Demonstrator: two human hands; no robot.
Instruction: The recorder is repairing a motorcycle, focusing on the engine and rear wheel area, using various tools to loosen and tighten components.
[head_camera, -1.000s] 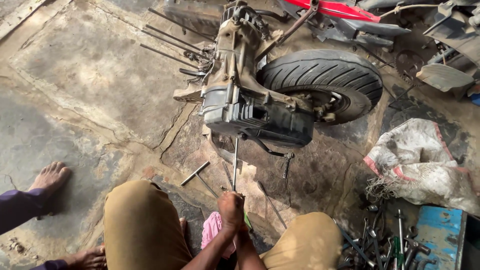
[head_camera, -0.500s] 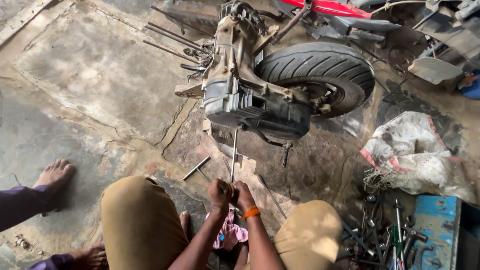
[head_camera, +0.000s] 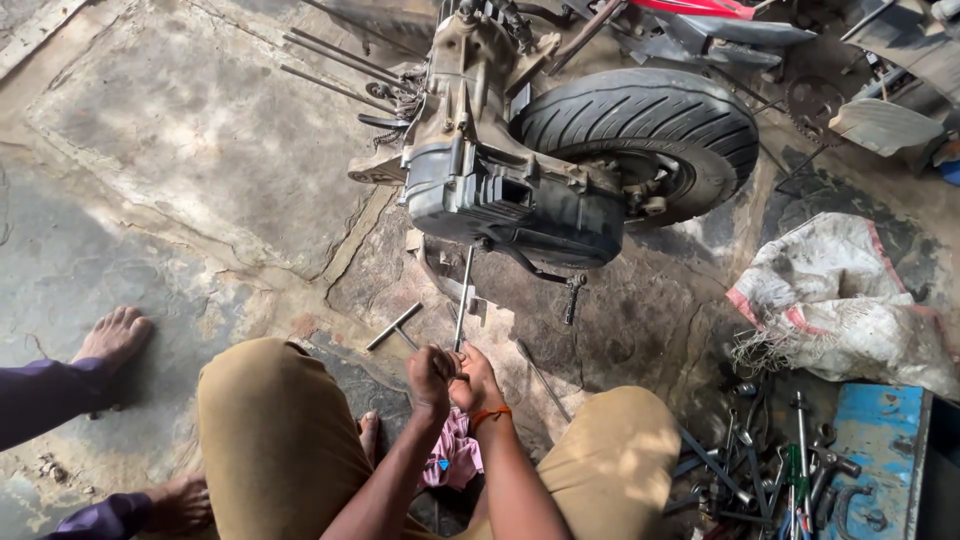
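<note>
I squat on the floor facing a scooter engine and rear wheel assembly (head_camera: 520, 190) with a black tyre (head_camera: 650, 130). A long metal rod tool (head_camera: 464, 290) runs from the engine's underside down to my hands. My left hand (head_camera: 430, 378) and my right hand (head_camera: 478, 380), with an orange band at the wrist, both grip the rod's near end between my knees. A pink cloth (head_camera: 452, 455) lies under my forearms.
A T-handle wrench (head_camera: 393, 326) lies on the stone floor left of the rod. Another person's bare feet (head_camera: 115, 338) and purple trousers are at the left. A dirty white sack (head_camera: 840, 300) and a blue box with several tools (head_camera: 800, 465) are at the right.
My hands have moved forward along the rod toward the engine, and both now grip it side by side. The view has shifted slightly closer to the engine.
</note>
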